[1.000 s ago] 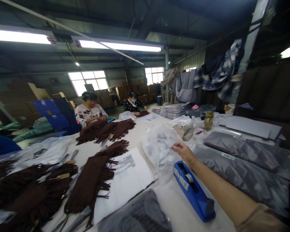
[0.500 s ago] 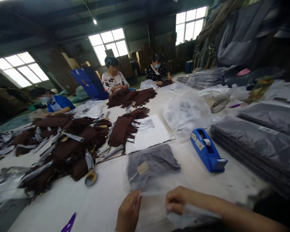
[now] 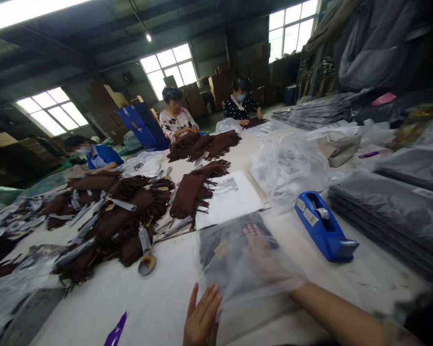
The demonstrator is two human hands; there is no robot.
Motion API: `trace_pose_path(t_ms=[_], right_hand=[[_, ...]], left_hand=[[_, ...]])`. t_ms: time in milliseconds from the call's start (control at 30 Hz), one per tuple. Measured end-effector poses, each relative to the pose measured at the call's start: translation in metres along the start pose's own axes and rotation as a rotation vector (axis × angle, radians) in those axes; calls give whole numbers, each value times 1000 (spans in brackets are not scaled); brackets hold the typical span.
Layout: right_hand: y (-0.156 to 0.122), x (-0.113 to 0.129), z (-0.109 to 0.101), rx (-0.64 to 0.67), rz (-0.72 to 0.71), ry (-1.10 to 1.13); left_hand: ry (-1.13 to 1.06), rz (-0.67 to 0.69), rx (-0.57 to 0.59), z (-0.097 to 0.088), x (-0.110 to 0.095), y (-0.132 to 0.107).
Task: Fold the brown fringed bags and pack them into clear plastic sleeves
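Note:
My left hand (image 3: 202, 318) lies at the near table edge with fingers stretched flat, pressing the left border of a clear plastic bag (image 3: 238, 283). My right hand (image 3: 270, 262) is pushed inside that bag and shows dimly through the film, fingers stretched forward. The bag lies over a dark grey packed garment with a tan tag (image 3: 223, 238). Just beyond it are a white printed sheet (image 3: 234, 199) and a brown fringed garment (image 3: 191, 192).
A blue tape dispenser (image 3: 324, 230) stands right of the bag. Grey packed bags (image 3: 393, 206) are stacked at the right. Heaps of brown fringed garments (image 3: 122, 216) cover the left. Crumpled clear bags (image 3: 288, 168) lie behind. Three people work at the far side.
My right hand has gone inside the clear bag and spread it open over the packed garment. My left hand has flattened from a pinch. The view has tilted slightly.

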State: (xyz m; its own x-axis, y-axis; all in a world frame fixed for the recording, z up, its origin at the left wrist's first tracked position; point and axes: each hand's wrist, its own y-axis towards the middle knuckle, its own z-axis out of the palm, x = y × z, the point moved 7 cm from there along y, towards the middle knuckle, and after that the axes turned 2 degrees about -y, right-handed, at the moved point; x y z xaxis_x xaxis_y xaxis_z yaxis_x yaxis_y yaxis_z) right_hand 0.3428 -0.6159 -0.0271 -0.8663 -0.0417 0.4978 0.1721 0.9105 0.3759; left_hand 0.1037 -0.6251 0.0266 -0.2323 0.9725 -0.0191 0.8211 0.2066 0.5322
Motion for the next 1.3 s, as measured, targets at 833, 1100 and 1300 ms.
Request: trace_pose_path(t_ms=[833, 1100, 1300], right_hand=[[-126, 25, -57, 627, -63, 249], [-38, -12, -78, 682, -314, 254], [-53, -38, -72, 692, -283, 267]], left_hand=[[-277, -184, 669, 52, 19, -40], [-452, -112, 852, 26, 31, -26], [-437, -90, 742, 38, 42, -38]])
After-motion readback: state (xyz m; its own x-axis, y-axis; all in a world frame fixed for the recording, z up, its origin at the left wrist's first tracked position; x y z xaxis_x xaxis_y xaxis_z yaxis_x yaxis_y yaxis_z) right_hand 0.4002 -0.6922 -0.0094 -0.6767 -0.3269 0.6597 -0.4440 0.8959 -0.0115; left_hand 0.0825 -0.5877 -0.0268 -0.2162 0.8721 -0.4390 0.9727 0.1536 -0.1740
